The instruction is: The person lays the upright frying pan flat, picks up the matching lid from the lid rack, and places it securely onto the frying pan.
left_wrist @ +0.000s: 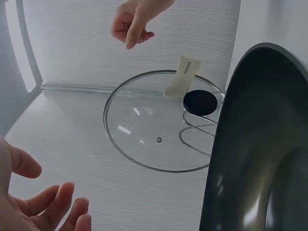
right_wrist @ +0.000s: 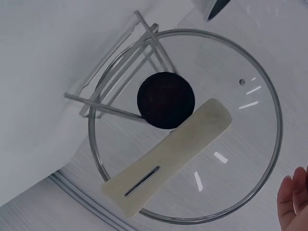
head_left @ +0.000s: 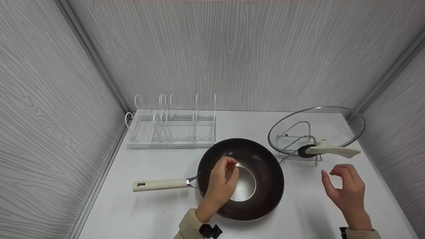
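A dark wok [head_left: 265, 199] with a cream handle [head_left: 162, 185] pointing left sits on the white table. My left hand [head_left: 219, 182] is above its inside, fingers loosely bent and holding nothing; the left wrist view shows the thumb and fingers [left_wrist: 57, 202] apart. At the right, a glass lid [right_wrist: 226, 159] leans in a wire stand [right_wrist: 120, 72], its black knob [right_wrist: 166, 100] and cream grip [right_wrist: 173, 149] facing forward. Just in front of that grip hovers my right hand [head_left: 347, 189], also empty, with a gap between thumb and bent fingers.
Behind the wok on the left stands a white wire dish rack [head_left: 172, 145] with upright loops. Grey wood-grain panels [head_left: 212, 56] enclose the table [head_left: 149, 215] at the back and both sides. The lid's rim reaches close to the right panel.
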`<state>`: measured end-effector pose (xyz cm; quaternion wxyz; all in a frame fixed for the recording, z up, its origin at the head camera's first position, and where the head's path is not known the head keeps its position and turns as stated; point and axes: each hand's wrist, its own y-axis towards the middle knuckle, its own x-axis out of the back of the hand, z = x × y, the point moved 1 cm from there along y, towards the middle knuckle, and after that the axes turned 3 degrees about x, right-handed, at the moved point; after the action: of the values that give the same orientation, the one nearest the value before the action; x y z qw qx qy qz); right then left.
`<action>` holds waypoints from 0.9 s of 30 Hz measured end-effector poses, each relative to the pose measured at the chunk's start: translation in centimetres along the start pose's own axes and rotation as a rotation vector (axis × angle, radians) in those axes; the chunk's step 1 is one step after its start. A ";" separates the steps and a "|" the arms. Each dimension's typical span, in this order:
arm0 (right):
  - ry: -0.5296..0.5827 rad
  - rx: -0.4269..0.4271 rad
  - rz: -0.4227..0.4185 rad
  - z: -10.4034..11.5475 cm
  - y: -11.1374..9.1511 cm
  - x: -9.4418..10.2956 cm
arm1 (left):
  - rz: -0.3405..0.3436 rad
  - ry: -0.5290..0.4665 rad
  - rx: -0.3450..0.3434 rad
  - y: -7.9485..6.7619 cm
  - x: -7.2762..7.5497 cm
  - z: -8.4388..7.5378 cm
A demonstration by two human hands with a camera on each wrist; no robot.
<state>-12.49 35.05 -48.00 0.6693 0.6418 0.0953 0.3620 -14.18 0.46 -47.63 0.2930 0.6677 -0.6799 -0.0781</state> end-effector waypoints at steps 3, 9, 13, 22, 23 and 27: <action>-0.013 0.032 -0.033 -1.8 0.0 -0.1 | -0.019 0.036 -0.022 0.8 -0.9 -0.2; -0.063 0.101 -0.068 -4.6 -0.2 -0.6 | -0.091 0.131 -0.002 2.6 -3.0 0.0; -0.087 0.117 -0.065 -6.4 -0.5 -0.8 | -0.069 0.117 -0.014 3.8 -4.9 0.1; -0.099 0.127 0.041 -10.1 -2.0 -1.6 | -0.108 0.164 -0.065 6.8 -8.9 0.0; -0.104 0.125 0.046 -10.3 -2.1 -1.7 | -0.105 0.169 -0.062 7.1 -9.5 0.1; -0.120 0.133 0.040 -10.9 -2.2 -2.4 | -0.082 0.183 -0.069 7.9 -11.9 0.6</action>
<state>-19.84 42.38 -52.60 0.6225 0.7071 0.0657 0.3290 -22.06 12.40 -47.71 0.3732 0.6888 -0.6193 -0.0520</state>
